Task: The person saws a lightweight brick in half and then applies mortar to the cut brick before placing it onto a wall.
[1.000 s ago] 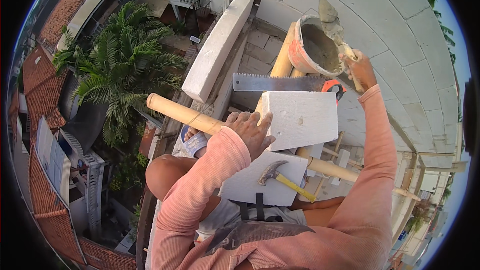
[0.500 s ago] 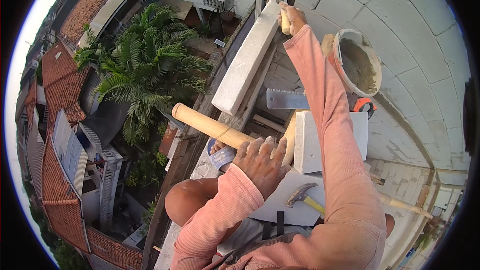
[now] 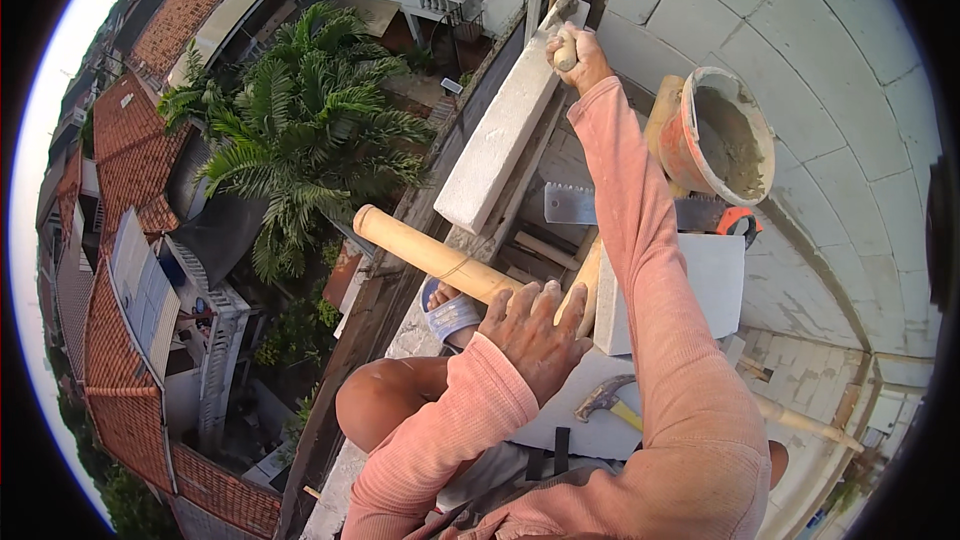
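Observation:
My right hand [image 3: 585, 58] reaches far ahead, closed around the wooden handle of a trowel [image 3: 567, 50]. Its blade is mostly hidden behind the hand, at the far end of a long white block [image 3: 515, 120] laid on the wall edge. Nearer to me, my left hand [image 3: 535, 335] rests with spread fingers on a bamboo pole [image 3: 430, 255], where it meets a second bamboo piece [image 3: 588, 280]. Below that hand, a claw hammer [image 3: 605, 400] with a yellow handle lies on a white block [image 3: 570, 390] by my lap.
A bucket of grey mortar [image 3: 730, 140] stands right of my right forearm. Under that arm lie a handsaw [image 3: 570, 204] with an orange-red handle and another white block [image 3: 715, 285]. A block wall [image 3: 800, 50] rises on the right. Left is a drop toward a palm tree [image 3: 310, 120] and tiled roofs.
My right hand has turned the trowel, so the handle end points toward me and the blade, visible before, is mostly hidden. The view has shifted slightly; my left hand stays on the bamboo.

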The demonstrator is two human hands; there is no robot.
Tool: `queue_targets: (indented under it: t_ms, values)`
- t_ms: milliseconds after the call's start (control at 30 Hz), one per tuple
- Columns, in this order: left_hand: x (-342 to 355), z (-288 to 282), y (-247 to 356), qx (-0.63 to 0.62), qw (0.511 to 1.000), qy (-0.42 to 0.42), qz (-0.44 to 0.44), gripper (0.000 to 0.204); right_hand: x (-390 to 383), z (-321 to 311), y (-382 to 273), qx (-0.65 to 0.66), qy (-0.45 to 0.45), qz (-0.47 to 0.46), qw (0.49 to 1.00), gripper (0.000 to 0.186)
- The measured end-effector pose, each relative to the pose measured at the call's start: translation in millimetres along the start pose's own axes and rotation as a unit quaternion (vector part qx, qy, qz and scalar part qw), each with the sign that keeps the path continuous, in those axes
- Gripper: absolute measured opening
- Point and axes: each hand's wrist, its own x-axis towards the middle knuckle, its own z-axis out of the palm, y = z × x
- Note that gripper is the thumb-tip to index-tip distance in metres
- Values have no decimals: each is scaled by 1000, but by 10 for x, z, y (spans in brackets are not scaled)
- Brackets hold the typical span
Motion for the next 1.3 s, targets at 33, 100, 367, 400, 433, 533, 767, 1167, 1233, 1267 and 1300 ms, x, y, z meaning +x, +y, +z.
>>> queue_targets:
  t_ms: [33,100,367,400,433,533,767,1167,1233,1267,1300]
  values:
    - [9,16,20,-2,1000,1,5,65,-52,-43,-19,-2,2,-5,1000,19]
    - [19,46,56,-7,1000,-7,12,63,-190,-78,22,21,-28,26,999,20]
    - [96,-71,107,-20,997,-69,-9,60,-782,-114,572,-10,-68,37,997,19]
    - [104,-85,126,-22,995,-93,-14,60,-836,-131,622,-10,-66,37,997,19]
    - [112,-82,132,-24,995,-94,-14,60,-871,-134,693,-29,-40,13,999,20]
    - [95,-65,100,-32,994,-107,-7,59,-1019,-128,845,-49,-15,-17,999,19]
    - [92,-79,93,-34,995,-91,-5,58,-1259,-197,1030,-37,-17,-21,999,21]
    - [81,64,110,-25,995,-100,13,56,-1875,-303,1412,-44,-17,7,999,26]
    - [125,33,113,-13,996,-85,15,55,-1960,-327,1454,-44,-30,0,999,26]
    - [163,-17,119,-27,994,-102,16,55,-1985,-324,1474,-45,-42,-5,998,26]
    - [177,-44,141,-44,991,-121,21,55,-1993,-330,1466,-49,-45,-6,998,27]
